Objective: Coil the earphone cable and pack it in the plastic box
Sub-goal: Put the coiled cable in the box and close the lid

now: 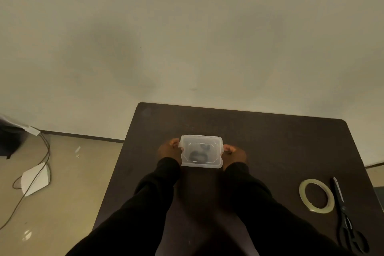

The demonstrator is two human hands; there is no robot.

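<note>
In the middle of the dark table (259, 137) sits one clear plastic box (201, 150), lid on, and through the cloudy lid the earphone cable (197, 155) shows as a dark coiled shape inside, with a second dark blob just above it. Two hands are on the box, one at each end: the left hand (168, 149) grips the left side clip, fingertips pressed on it, and the right hand (234, 154) grips the right clip the same way. Two black sleeves (153, 203) run back to the camera. Well off to the right lie one roll of clear tape (316, 196) and, just beside it, one pair of black scissors (346, 218). Down on the floor to the left, one white sheet (35, 178) with a thin cord (44, 151) over it.
</note>
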